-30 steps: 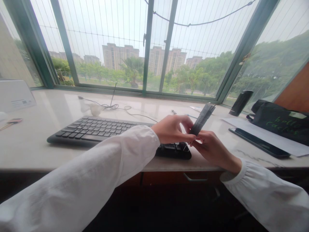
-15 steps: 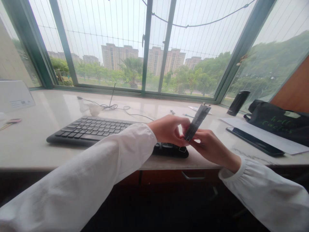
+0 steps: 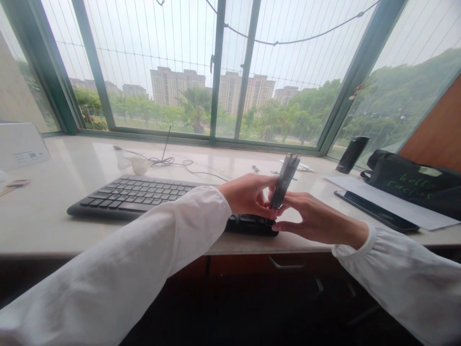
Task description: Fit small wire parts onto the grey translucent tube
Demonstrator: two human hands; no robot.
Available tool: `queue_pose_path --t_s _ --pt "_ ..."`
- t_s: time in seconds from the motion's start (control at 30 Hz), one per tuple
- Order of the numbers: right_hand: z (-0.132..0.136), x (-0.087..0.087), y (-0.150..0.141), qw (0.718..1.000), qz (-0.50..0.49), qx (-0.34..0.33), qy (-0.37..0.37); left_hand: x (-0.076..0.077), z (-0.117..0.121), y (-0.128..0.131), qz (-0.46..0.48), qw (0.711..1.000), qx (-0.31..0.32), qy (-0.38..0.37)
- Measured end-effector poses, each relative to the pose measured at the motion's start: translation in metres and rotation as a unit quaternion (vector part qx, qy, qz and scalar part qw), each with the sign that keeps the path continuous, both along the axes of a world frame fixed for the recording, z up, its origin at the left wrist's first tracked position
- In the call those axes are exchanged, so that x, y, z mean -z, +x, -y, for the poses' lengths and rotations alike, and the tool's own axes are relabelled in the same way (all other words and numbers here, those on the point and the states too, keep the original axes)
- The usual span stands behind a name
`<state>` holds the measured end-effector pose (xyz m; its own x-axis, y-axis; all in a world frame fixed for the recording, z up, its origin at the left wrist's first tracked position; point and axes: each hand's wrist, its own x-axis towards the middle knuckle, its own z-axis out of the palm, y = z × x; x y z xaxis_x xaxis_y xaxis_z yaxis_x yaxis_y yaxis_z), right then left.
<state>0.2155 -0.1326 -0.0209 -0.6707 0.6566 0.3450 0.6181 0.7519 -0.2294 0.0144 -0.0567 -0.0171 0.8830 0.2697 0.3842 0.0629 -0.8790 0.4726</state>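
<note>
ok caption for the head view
Left hand gripping a slim dark-grey block, right hand at its lower end, by a black plastic keyboard.

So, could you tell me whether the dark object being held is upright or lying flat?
Upright, with a slight lean: the dark object rises from the fingers of the left hand, its top end tilted right.

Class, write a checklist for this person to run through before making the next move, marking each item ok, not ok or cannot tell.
1. Left hand holds the dark slim object: ok.
2. Right hand grips it firmly: cannot tell; fingers are at its lower part, thumb apart from them.
3. Space under the hands is free: not ok; the keyboard's right end is there.
4. Phone lies apart from both hands: ok.
5. Cable is wholly in sight: cannot tell; it runs toward the left hand.
</note>
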Motion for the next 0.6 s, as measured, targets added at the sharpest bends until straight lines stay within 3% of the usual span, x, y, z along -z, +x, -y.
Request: queue_pose_path --t_s 0.4,0.6 --pt "-0.007 0.004 0.001 0.998 -0.043 0.007 -0.048 -0.005 0.007 -0.002 0.030 0.998 -0.047 0.035" --pt "0.000 0.024 -0.013 0.988 -0.121 0.090 0.035 -0.004 0.007 0.001 0.037 0.996 -0.066 0.051"
